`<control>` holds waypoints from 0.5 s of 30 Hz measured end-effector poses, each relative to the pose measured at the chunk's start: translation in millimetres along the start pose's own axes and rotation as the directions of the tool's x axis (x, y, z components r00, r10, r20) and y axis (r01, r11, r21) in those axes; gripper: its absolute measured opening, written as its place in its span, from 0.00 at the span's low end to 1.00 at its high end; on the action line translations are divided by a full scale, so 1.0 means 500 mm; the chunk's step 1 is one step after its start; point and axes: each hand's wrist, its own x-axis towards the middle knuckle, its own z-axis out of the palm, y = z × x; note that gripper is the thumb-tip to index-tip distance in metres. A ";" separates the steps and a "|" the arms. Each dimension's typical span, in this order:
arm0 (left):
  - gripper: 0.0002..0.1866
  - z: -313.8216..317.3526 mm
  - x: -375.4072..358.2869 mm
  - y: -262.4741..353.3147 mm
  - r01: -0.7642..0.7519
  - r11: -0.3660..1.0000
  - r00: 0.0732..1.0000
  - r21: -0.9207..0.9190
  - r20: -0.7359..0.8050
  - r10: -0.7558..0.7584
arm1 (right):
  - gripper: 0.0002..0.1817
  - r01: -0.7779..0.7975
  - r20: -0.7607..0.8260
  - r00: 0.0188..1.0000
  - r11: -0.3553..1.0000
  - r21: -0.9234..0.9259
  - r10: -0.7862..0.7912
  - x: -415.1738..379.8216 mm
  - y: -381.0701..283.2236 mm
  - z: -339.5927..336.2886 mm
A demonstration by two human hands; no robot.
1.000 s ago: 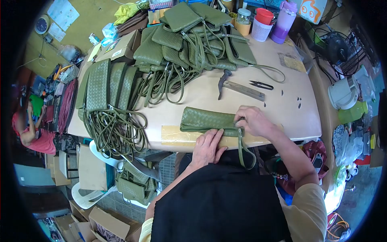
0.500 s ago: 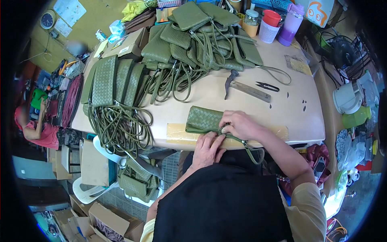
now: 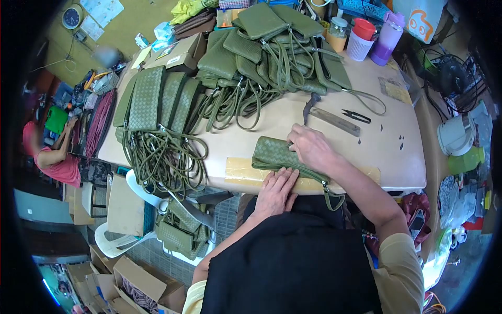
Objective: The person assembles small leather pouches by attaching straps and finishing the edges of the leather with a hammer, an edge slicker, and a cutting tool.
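1. Since the earlier frame, the right hand [image 3: 314, 152] has been shifted from the near right part of the green pouch [image 3: 272, 152] to its far edge, while the left hand [image 3: 276, 192] has been kept at the near edge.
2. At the far edge, the fingers of the right hand are bent inward; whether the material is pinched or merely pressed cannot be told.
3. The left hand is laid open, with its fingertips resting on the pouch's near edge and nothing seen to be clasped.
4. The pouch is laid flat near the front of the table [image 3: 397, 170], partly over a yellowish strip [image 3: 238, 170]. Its wrist strap [image 3: 328, 201] is hung over the table's edge.
5. For good handling, the near edge is best held by light, even pressure while the far side is worked, so that no twist or crease is put into the woven face. The strap should be kept out from under the pouch, and the zip line kept straight.
6. Beyond the right hand, a hammer [image 3: 335, 122] and black snips [image 3: 356, 115] are laid; more green pouches [image 3: 148, 102] are piled to the left, with a larger heap [image 3: 219, 58] behind.
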 end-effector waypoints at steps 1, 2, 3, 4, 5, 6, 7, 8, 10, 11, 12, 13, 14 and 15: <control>0.35 0.002 0.001 -0.003 -0.002 1.000 1.000 0.003 -0.007 0.002 | 0.06 0.006 -0.003 1.000 1.000 -0.005 -0.006 0.005 -0.010 0.004; 0.35 0.009 -0.005 -0.003 0.005 1.000 1.000 0.017 -0.008 -0.005 | 0.06 0.036 0.045 0.998 0.980 0.195 -0.046 0.004 -0.029 0.015; 0.35 0.017 -0.009 -0.005 0.011 0.999 1.000 0.031 -0.011 -0.011 | 0.06 0.055 0.085 0.992 0.921 0.386 -0.094 0.004 -0.037 0.023; 0.35 0.025 -0.013 -0.012 0.026 1.000 1.000 0.008 0.009 -0.026 | 0.07 0.137 0.072 0.984 0.948 0.286 -0.164 0.006 -0.019 0.057; 0.35 0.018 -0.012 -0.010 0.022 1.000 1.000 0.009 0.011 -0.023 | 0.07 0.135 0.069 0.985 0.948 0.287 -0.161 0.010 -0.011 0.056; 0.34 0.008 -0.007 -0.005 0.014 1.000 1.000 0.007 0.009 -0.014 | 0.07 0.067 0.006 0.998 0.990 0.125 -0.068 0.022 0.007 0.047; 0.34 0.003 -0.001 -0.004 0.008 1.000 1.000 0.005 0.004 -0.008 | 0.06 -0.014 -0.071 0.997 0.999 -0.036 0.011 0.038 0.025 0.035; 0.34 0.003 -0.002 -0.003 0.011 1.000 1.000 0.005 0.003 -0.011 | 0.08 -0.049 -0.187 0.981 0.999 -0.016 0.045 0.051 0.034 0.020; 0.34 0.004 -0.001 -0.003 0.024 1.000 1.000 -0.005 0.008 -0.024 | 0.07 0.012 -0.100 0.995 0.990 0.139 0.002 0.044 0.025 0.019; 0.34 0.004 -0.001 -0.004 0.024 1.000 1.000 -0.004 0.006 -0.024 | 0.07 0.052 -0.020 0.999 0.954 0.295 -0.048 0.035 0.018 0.019; 0.34 0.004 -0.001 -0.004 0.027 1.000 1.000 0.007 0.014 -0.027 | 0.07 0.106 0.153 0.979 0.978 0.181 -0.134 0.022 0.009 0.017; 0.34 0.005 -0.002 -0.003 0.032 0.999 0.999 0.017 0.024 -0.032 | 0.07 0.105 0.152 0.979 0.978 0.179 -0.133 0.025 0.025 0.022; 0.34 0.005 0.000 -0.003 0.032 0.999 0.999 0.014 0.024 -0.032 | 0.07 0.077 0.051 0.996 0.996 0.036 -0.079 0.034 0.054 0.031; 0.34 0.005 0.005 -0.003 0.036 0.999 0.999 0.004 0.033 -0.036 | 0.07 0.037 -0.055 0.998 0.994 -0.103 -0.043 0.053 0.070 0.024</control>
